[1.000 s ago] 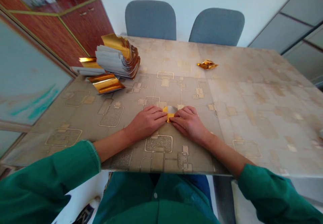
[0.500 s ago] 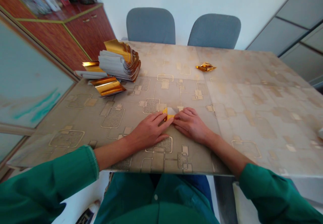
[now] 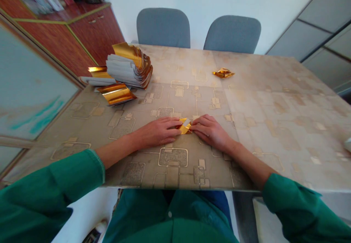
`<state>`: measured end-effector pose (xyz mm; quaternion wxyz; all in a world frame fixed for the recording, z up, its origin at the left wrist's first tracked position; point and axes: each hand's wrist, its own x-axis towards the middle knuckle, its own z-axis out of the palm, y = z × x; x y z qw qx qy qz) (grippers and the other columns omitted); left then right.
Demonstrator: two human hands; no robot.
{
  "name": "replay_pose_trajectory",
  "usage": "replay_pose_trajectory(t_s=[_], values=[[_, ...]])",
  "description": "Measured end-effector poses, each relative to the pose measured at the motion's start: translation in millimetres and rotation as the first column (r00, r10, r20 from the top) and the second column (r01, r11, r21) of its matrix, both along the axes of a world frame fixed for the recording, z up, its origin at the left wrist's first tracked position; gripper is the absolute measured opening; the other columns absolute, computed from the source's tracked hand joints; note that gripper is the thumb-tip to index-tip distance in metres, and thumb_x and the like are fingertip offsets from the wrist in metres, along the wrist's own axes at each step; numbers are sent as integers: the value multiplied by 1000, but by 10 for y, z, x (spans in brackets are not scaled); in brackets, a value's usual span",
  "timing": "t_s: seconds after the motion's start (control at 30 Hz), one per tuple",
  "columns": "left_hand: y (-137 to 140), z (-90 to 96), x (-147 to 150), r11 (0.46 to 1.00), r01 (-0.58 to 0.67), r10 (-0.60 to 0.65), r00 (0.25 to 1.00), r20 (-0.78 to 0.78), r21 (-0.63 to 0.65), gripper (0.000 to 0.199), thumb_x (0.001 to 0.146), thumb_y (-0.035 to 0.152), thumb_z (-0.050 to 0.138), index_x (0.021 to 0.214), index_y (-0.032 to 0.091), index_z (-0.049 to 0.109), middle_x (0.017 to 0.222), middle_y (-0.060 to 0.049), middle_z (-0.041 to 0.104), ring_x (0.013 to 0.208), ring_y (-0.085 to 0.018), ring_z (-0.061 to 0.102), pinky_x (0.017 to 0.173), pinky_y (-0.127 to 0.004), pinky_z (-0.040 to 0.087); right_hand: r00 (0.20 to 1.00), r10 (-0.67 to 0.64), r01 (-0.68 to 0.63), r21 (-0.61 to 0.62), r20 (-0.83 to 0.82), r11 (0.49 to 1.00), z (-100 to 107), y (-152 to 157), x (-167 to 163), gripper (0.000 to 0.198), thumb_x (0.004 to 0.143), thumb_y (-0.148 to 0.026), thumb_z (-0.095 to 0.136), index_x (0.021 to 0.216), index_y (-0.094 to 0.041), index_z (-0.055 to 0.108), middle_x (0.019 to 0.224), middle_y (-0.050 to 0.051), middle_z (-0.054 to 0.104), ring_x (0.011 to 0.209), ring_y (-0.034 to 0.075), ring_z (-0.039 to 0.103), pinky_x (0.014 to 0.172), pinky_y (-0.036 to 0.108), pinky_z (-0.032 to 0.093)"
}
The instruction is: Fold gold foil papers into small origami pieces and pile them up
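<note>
A small piece of folded gold foil paper (image 3: 185, 126), with a strip of its white back showing, lies on the patterned tablecloth (image 3: 172, 177) between my two hands. My left hand (image 3: 161, 131) has its fingertips closed on the paper's left end. On the right end, my right hand (image 3: 207, 129) pinches the paper between thumb and curled fingers. Both ends of the paper are partly hidden under the fingers. Farther off, a finished-looking folded gold foil boat shape (image 3: 223, 73) rests on the table.
At the far left stands a thick stack of gold and white foil paper (image 3: 130, 67), with loose curled sheets (image 3: 117, 94) in front of it. Two grey chairs (image 3: 163, 27) are behind the table against the wall. A reddish wooden cabinet (image 3: 95, 34) stands at the left.
My left hand has flattened and shifted slightly left along the paper. More gold now shows, and the white area has narrowed to a slanted strip. The right hand has stayed nearly in place.
</note>
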<state>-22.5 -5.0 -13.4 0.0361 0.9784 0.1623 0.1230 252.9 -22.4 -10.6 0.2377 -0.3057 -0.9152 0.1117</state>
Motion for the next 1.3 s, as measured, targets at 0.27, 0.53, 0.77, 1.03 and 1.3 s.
replay_pose_trajectory(t_s=[0.27,0.53,0.77,1.03,1.3], values=[[-222,-67,234,963,-268,261,956,136,36,15,95,25,56,97,14,66,120,-11,66,119,-26,58,103,-44,48,993,41,-44,26,108,999,35,30,-15,20,98,-29,51,103,-19,67,105,8,67,98,21,56,87,37,45],[-163,-78,254,967,-256,253,945,209,-10,15,96,25,57,98,14,67,111,-9,69,110,-21,61,99,-38,51,985,76,-91,87,158,992,53,71,-30,27,99,-39,49,98,-18,67,101,8,67,97,21,55,87,37,43],[-69,49,220,986,-168,167,980,112,3,22,99,29,50,98,15,68,107,-8,70,103,-19,64,98,-37,51,976,-1,-44,202,220,978,74,18,-118,26,100,-36,48,92,-19,66,95,7,68,92,20,55,85,35,40],[197,186,97,994,89,-93,994,52,62,28,98,14,44,115,19,67,116,-10,70,105,-19,66,93,-34,53,979,-7,-41,231,204,972,47,59,-96,25,100,-26,47,88,-19,67,87,7,69,86,19,55,82,34,40],[264,109,98,965,131,-139,990,18,227,26,100,14,43,108,17,68,109,-9,73,94,-17,69,83,-31,57,973,-48,-7,241,224,971,62,25,-52,26,101,-28,45,95,-19,69,90,7,69,90,21,54,84,36,42]])
